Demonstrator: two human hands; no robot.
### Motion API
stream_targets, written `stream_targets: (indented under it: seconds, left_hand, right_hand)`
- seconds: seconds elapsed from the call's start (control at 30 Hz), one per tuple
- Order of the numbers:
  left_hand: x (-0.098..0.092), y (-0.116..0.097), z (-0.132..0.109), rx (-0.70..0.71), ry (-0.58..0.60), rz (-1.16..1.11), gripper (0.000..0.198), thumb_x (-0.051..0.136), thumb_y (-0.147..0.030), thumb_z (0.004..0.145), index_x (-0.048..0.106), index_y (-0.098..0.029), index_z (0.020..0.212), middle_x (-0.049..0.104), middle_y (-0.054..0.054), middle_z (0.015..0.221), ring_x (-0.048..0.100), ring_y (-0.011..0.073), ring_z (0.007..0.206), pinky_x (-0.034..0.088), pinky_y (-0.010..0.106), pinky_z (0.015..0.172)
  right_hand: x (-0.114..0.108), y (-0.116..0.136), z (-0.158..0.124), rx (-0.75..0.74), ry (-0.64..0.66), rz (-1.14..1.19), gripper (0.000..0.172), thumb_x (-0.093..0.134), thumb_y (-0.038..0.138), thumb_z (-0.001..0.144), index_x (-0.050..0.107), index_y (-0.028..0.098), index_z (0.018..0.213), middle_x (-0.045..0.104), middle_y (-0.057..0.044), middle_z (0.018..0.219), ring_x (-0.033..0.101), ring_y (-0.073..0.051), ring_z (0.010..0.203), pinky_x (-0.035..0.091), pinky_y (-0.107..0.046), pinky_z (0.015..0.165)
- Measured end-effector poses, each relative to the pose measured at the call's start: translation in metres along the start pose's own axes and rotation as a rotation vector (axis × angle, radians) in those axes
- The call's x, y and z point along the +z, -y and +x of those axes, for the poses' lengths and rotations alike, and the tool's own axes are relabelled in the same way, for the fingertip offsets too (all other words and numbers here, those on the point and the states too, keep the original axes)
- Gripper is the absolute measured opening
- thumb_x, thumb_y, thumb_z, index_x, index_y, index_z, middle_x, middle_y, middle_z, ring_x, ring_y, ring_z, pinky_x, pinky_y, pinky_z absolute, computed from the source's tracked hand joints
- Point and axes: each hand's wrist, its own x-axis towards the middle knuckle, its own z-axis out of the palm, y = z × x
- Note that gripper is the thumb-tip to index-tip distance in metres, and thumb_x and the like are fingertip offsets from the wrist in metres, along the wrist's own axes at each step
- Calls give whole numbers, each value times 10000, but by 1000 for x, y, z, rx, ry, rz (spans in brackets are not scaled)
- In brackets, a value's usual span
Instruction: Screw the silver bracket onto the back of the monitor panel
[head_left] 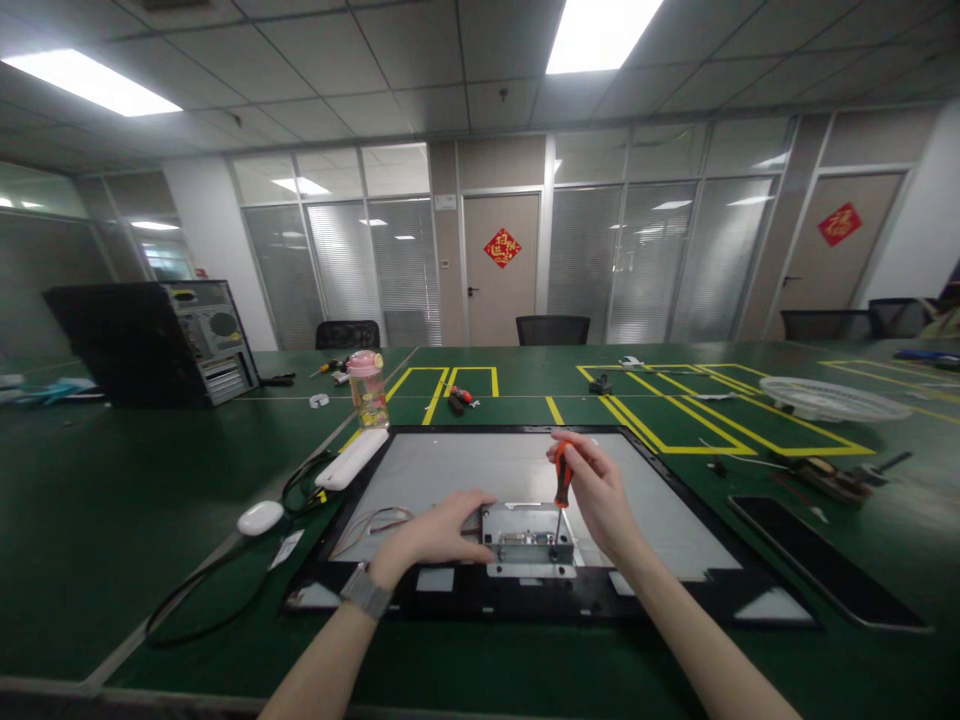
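Note:
A flat monitor panel (660,520) with a black frame lies face down on the green table. A small metal bracket box (529,540) sits on its near edge. My right hand (596,495) is closed round an orange-handled screwdriver (562,487), held upright with its tip on the right side of the bracket. My left hand (439,535) lies on the panel with fingers pressed against the bracket's left side, steadying it. A watch band is on my left wrist. Thin coloured wires (371,525) run across the panel left of my left hand.
A white mouse (259,517) with a black cable and a white bar (352,459) lie to the left. A pink-lidded bottle (367,389), a computer tower (161,340), tools (459,398), a fan grille (832,398), and a black strip (821,560) surround the panel.

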Motion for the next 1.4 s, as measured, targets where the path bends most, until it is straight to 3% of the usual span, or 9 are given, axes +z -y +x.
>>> stream_targets:
  seconds: [0.1, 0.33, 0.47, 0.6, 0.77, 0.87, 1.03, 1.17, 1.4]
  left_hand:
    - [0, 1, 0, 6, -1, -3, 797, 752, -423, 666, 427, -258, 1375, 479, 68, 1388, 442, 291, 1267, 319, 380, 1085]
    - [-1, 0, 0, 26, 2, -7, 760, 747, -418, 681, 442, -263, 1360, 486, 73, 1372, 437, 285, 1269, 319, 387, 1084]
    - [-1, 1, 0, 8, 15, -3, 780, 743, -424, 687, 419, -270, 1379, 472, 71, 1384, 433, 292, 1274, 319, 392, 1084]
    - [-1, 2, 0, 10, 13, -5, 776, 740, -432, 691, 422, -266, 1378, 461, 76, 1399, 420, 301, 1284, 315, 396, 1086]
    - [1, 2, 2, 10, 9, 4, 774, 744, -411, 688, 431, -233, 1373, 478, 94, 1383, 439, 300, 1263, 324, 399, 1076]
    - [1, 2, 2, 6, 10, 2, 781, 748, -411, 683, 430, -233, 1374, 477, 93, 1384, 438, 301, 1263, 322, 397, 1076]
    - [1, 3, 2, 18, -1, -4, 772, 754, -412, 676, 437, -256, 1362, 491, 72, 1366, 452, 293, 1252, 328, 382, 1071]
    - [1, 4, 2, 8, 4, -3, 769, 750, -426, 679, 436, -264, 1362, 491, 77, 1357, 459, 294, 1238, 342, 392, 1058]
    - [0, 3, 1, 15, 4, -8, 757, 741, -422, 691, 434, -268, 1365, 497, 74, 1350, 455, 297, 1243, 342, 387, 1057]
  right_hand:
    - [1, 2, 0, 13, 42, 69, 293, 594, 457, 846, 667, 217, 997, 651, -41, 793, 611, -201, 765, 498, -350, 726]
    - [4, 6, -2, -17, 34, 64, 186, 642, 390, 806, 699, 215, 827, 652, -43, 835, 600, -208, 789, 489, -345, 748]
    - [-2, 9, 1, -37, 115, 34, 179, 591, 331, 827, 721, 215, 869, 691, -53, 815, 630, -226, 803, 494, -373, 778]
    - [-8, 12, 4, -96, 170, -166, 200, 618, 336, 828, 712, 226, 965, 711, -57, 824, 651, -231, 803, 507, -384, 761]
    - [-4, 17, 3, -338, 90, -481, 158, 663, 312, 803, 696, 218, 926, 669, -51, 831, 612, -207, 779, 493, -357, 750]
    - [-3, 18, 2, -403, 73, -581, 130, 637, 309, 825, 677, 213, 903, 647, -51, 812, 605, -210, 769, 492, -353, 734]
    - [-9, 16, 5, -214, 155, -459, 217, 492, 352, 908, 631, 211, 996, 682, -87, 956, 671, -226, 832, 530, -377, 759]
    - [-13, 17, 5, -98, 207, -373, 261, 551, 378, 873, 619, 212, 1063, 694, -87, 971, 694, -211, 750, 558, -364, 706]
    - [-10, 15, 1, -334, 96, -549, 190, 672, 316, 798, 686, 227, 965, 641, -46, 841, 610, -192, 727, 512, -328, 676]
